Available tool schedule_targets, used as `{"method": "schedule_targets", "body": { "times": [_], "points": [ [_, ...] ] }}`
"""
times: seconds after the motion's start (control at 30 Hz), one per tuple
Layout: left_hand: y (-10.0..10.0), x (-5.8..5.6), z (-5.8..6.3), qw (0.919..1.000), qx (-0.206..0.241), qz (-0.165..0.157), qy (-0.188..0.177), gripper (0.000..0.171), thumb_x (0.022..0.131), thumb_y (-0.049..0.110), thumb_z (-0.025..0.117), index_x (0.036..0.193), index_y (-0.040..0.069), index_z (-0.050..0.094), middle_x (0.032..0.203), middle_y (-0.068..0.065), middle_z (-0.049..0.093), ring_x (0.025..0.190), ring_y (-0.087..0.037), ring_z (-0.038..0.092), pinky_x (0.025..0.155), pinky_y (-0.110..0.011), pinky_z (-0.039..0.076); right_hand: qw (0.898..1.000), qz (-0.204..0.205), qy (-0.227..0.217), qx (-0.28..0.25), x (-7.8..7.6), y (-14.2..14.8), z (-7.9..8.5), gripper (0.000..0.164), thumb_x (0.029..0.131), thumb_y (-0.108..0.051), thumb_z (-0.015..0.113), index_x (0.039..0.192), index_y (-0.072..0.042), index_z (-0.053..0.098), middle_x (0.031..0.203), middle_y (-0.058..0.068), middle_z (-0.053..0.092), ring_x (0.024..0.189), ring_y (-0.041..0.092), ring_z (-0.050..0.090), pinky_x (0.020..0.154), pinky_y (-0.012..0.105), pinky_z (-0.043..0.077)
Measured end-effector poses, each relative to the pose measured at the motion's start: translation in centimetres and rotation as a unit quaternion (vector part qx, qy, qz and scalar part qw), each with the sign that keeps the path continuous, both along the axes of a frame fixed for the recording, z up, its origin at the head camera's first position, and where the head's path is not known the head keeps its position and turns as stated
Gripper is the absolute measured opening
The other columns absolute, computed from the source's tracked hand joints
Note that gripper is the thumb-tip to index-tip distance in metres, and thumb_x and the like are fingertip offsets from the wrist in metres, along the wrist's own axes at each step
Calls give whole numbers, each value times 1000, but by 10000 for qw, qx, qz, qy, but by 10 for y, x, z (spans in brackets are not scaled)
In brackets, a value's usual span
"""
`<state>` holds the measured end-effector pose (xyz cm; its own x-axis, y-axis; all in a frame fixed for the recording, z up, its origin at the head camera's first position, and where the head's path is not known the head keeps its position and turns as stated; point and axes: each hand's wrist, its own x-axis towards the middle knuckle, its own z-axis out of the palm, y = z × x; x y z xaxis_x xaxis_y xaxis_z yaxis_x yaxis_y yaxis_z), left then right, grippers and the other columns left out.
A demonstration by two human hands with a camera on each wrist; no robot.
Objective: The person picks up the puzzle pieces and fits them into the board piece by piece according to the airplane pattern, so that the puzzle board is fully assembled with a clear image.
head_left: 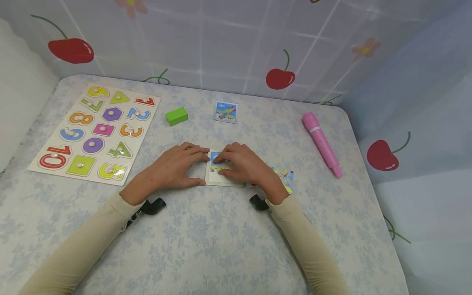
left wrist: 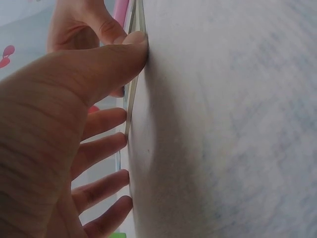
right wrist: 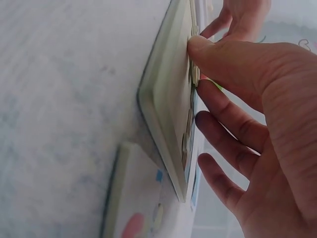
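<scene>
A small square wooden puzzle tray lies flat between the hands, with blue and yellow picture pieces in its left part. My left hand rests at its left side, fingers spread and fairly straight, fingertips and thumb touching the edge. Over the tray is my right hand, its thumb and index finger pinching a jigsaw piece at the surface; the other fingers stay loosely bent. The palm hides part of the tray. Loose jigsaw pieces lie partly covered by the right wrist.
A number-and-shape peg board lies at left. Behind the tray are a green block and an airplane picture card. A pink pen-like stick lies at right. A cherry-print curtain borders the table's back.
</scene>
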<state>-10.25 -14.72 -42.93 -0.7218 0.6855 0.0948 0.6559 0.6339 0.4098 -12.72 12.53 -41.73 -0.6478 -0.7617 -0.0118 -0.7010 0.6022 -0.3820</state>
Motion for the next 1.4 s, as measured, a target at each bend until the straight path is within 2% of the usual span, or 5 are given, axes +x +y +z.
{"method": "schedule_targets", "body": {
  "times": [0.7,1.03,1.2,1.4],
  "points": [
    [0,-1,-1,10000,38,-28,3,70,87,53,88,140,13,69,160,-7,56,141,-34,52,108,-56,49,10000,17,-27,-89,0,1,3,30,99,-23,82,127,-15,80,119,2,72,110,23,64,97,40,51],
    [-1,0,-2,10000,42,-20,-5,70,86,53,89,140,13,69,160,-7,56,141,-34,51,107,-56,49,9988,-263,-240,-340,2,18,10,27,99,-20,81,125,-14,80,118,2,72,101,20,63,88,37,52],
    [-1,1,-1,10000,50,-9,6,70,86,52,90,139,13,70,160,-7,56,141,-34,52,107,-56,49,9970,-559,-477,-222,5,30,14,28,99,-21,81,127,-15,79,121,1,72,107,21,64,94,39,52],
    [1,1,-1,10000,18,23,-1,70,86,52,90,140,13,70,160,-7,56,141,-34,51,107,-57,49,9938,-797,-656,-415,13,50,17,31,99,-20,80,129,-17,78,125,0,70,116,22,62,99,42,53]
  ]
}}
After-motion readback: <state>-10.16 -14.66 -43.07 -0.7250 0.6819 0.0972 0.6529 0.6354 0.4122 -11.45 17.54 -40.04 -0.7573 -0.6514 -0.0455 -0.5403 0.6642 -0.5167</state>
